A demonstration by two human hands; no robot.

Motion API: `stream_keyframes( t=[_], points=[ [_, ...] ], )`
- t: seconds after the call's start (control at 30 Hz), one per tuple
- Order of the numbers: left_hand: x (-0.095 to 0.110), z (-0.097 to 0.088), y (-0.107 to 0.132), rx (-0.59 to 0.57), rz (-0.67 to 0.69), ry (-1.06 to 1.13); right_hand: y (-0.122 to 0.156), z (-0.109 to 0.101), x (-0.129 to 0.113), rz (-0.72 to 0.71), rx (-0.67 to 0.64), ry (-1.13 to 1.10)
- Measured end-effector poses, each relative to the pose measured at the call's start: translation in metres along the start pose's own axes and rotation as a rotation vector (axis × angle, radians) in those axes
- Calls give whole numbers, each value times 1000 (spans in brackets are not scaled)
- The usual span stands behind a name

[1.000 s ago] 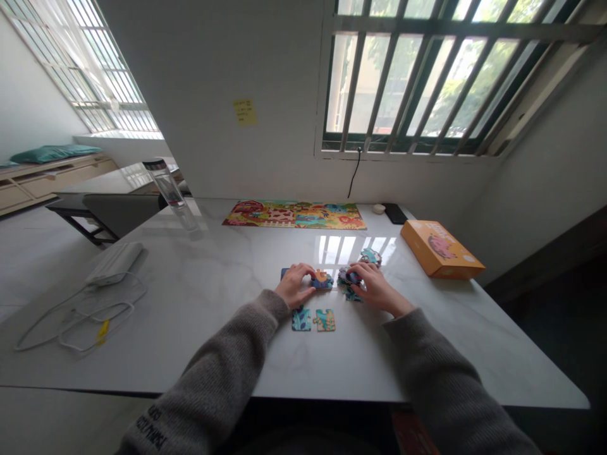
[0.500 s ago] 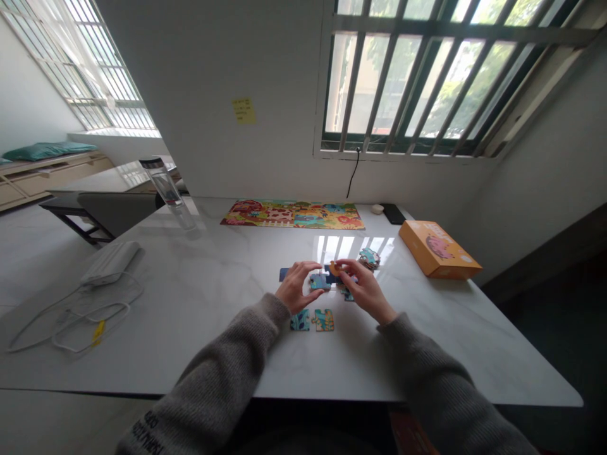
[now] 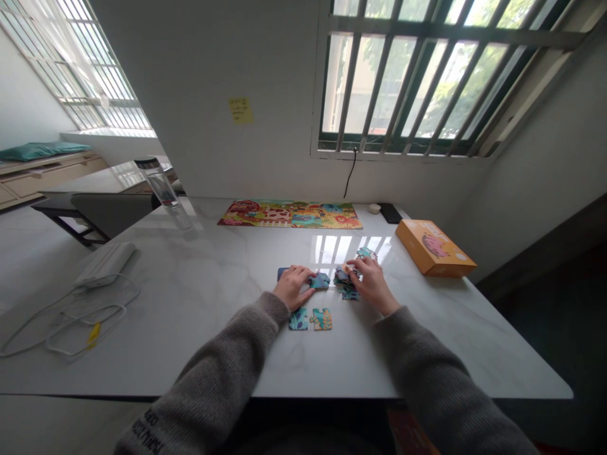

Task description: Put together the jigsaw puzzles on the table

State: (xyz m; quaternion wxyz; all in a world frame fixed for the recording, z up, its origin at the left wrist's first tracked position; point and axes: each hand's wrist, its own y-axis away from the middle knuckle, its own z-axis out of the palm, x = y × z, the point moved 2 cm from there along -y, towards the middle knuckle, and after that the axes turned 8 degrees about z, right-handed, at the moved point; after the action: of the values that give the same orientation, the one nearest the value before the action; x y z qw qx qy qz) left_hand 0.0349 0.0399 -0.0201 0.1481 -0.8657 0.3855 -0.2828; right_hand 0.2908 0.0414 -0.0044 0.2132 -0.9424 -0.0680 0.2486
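On the table [image 3: 203,284], two puzzle pieces [image 3: 323,320] lie before the picture strip [image 3: 289,215], left of the box [image 3: 434,247].

The head-worn camera looks from just above and behind the near edge of the marble-patterned table [image 3: 203,322], facing forward and down along the sleeved forearms [image 3: 230,357]. Both hands [image 3: 294,287] lie at middle range, below the view's centre. The wall [image 3: 203,95] and upper-right barred window [image 3: 403,88] form the background.

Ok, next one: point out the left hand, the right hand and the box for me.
Left hand [image 3: 290,287]: head view, on the back of the hand.
Right hand [image 3: 374,284]: head view, on the back of the hand.
Box [image 3: 434,244]: head view, on its top face.
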Motion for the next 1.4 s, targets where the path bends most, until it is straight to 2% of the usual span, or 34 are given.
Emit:
stream_keyframes(
  t=[0.17,0.23,0.33,0.43,0.57,0.63,0.8,1.03,1.17,1.27,1.33,1.4],
  points=[
    [5,-6,-3,74,32,66,3,-9,-18,-54,70,-53],
    [11,-10,-4,109,84,98,6,-11,-31,-89,35,-134],
    [20,-15,-4,155,149,112,13,-6,-50,-109,-88,-259],
    [26,-18,-4,190,187,100,17,0,-59,-63,-171,-421],
    [24,-17,-3,258,153,54,11,-3,-46,81,-128,-562],
    [19,-13,-3,223,102,7,5,-8,-34,125,-73,-527],
    [7,0,-4,7,1,-37,-4,-13,-10,188,-18,-319],
    [6,5,-6,-41,-37,-10,1,-6,-3,223,-52,114],
    [7,2,-7,-13,-26,8,3,-5,-2,219,-95,183],
    [9,-4,-7,82,-8,38,3,-9,-4,210,-56,154],
    [12,-10,-8,169,26,58,2,-14,-11,142,13,83],
    [17,-15,-9,240,68,76,4,-17,-23,-9,35,-22]
  ],
)
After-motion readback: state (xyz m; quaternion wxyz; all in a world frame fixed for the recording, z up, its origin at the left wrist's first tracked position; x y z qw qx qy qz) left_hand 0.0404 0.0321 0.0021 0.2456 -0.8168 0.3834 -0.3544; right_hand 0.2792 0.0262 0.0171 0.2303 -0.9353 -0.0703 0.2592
